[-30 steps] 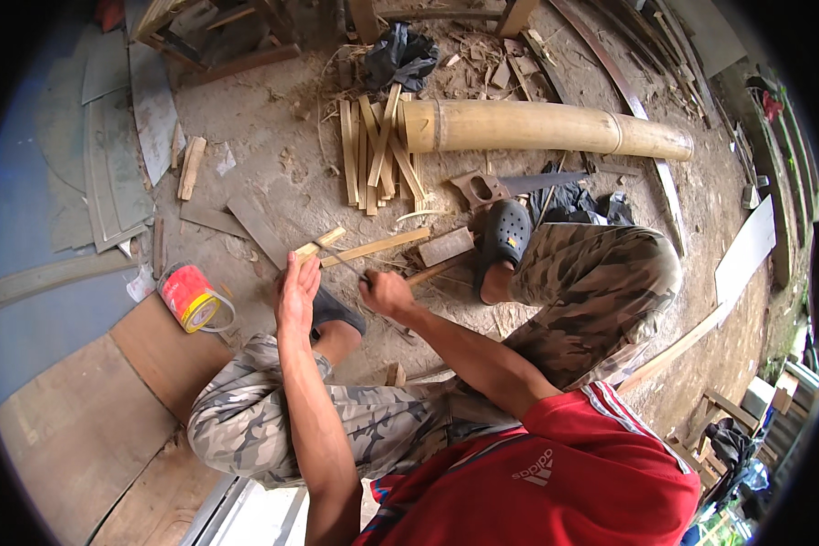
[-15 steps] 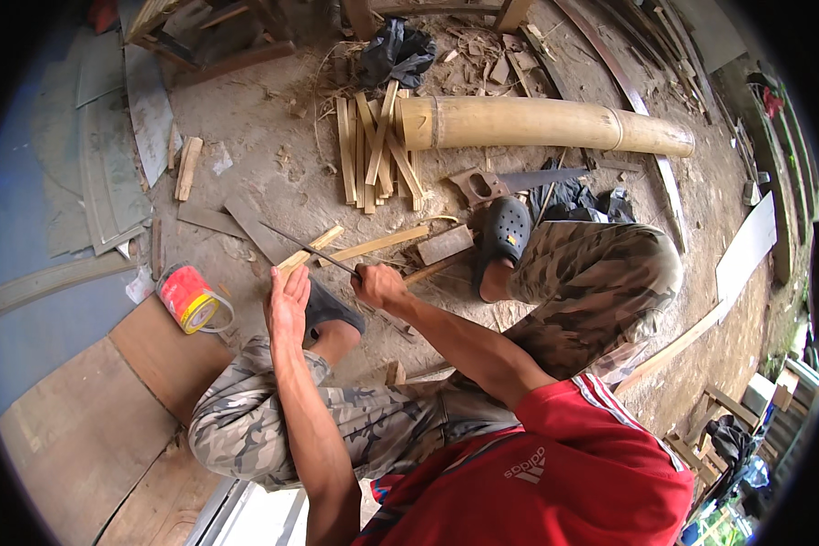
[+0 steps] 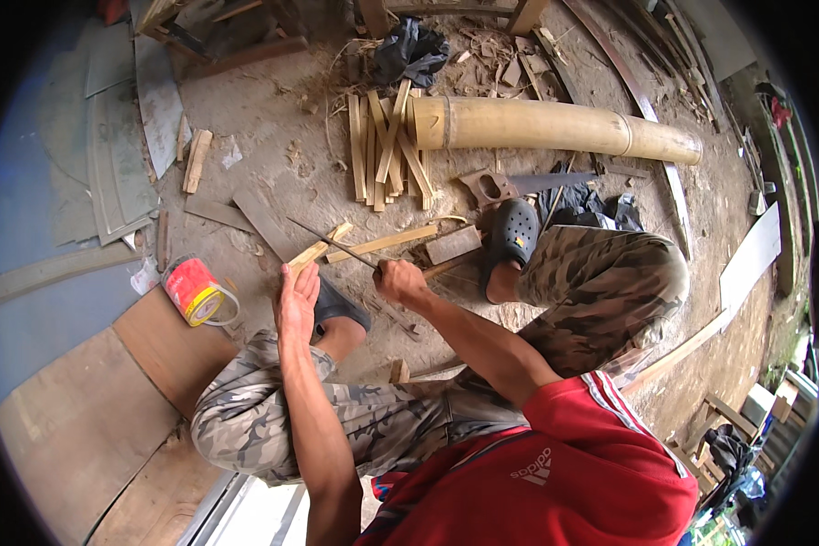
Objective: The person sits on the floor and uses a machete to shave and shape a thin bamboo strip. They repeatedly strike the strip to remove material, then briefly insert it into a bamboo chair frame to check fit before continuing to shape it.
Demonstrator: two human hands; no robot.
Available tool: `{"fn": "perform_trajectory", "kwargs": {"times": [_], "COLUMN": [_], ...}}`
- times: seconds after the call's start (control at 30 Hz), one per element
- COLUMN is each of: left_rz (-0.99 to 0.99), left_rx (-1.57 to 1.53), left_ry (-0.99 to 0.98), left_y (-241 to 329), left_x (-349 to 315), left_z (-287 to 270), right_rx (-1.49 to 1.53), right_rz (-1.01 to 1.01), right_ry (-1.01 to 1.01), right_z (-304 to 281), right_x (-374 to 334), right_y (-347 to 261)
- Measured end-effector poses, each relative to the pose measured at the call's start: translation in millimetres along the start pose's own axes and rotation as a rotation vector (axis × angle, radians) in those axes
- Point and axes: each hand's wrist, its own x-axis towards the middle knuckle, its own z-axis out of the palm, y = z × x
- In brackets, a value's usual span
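Note:
My left hand (image 3: 296, 305) holds the near end of a short bamboo strip (image 3: 323, 244), its fingers laid along the piece. In my right hand (image 3: 400, 280) is the end of a long, thin, dark tool (image 3: 317, 233), whose narrow shaft crosses over the strip and points up to the left. Whether it is a knife seen edge-on or a file, I cannot tell. Just beyond the hands, another bamboo strip (image 3: 382, 243) lies beside a wooden block (image 3: 453, 244) on the ground. My left thumb is mostly hidden.
A thick bamboo pole (image 3: 537, 126) lies across the far side, beside a pile of bamboo strips (image 3: 370, 150). Nearer are a handsaw (image 3: 519, 185) and black plastic (image 3: 578, 205). A red and yellow tub (image 3: 191, 291) stands at left, near wooden boards (image 3: 82, 414).
My right hand has drawn the thin tool a little to the right across the strip. My left hand keeps its hold. The whole view has shifted slightly.

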Motion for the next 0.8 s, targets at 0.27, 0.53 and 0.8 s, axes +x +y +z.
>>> {"fn": "perform_trajectory", "kwargs": {"times": [0.27, 0.53, 0.8], "left_rz": [-0.001, 0.009, 0.012], "left_rx": [0.038, 0.067, 0.101], "left_ry": [-0.046, -0.021, -0.011], "left_y": [-3, -1, 2], "left_x": [5, 4, 2], "left_z": [4, 11, 13], "right_rx": [-0.192, -0.027, 0.024], "right_rz": [-0.151, -0.087, 0.063], "right_ry": [0.121, 0.021, -0.063], "right_z": [34, 12, 12], "right_x": [8, 0, -2], "right_y": [46, 26, 21]}}
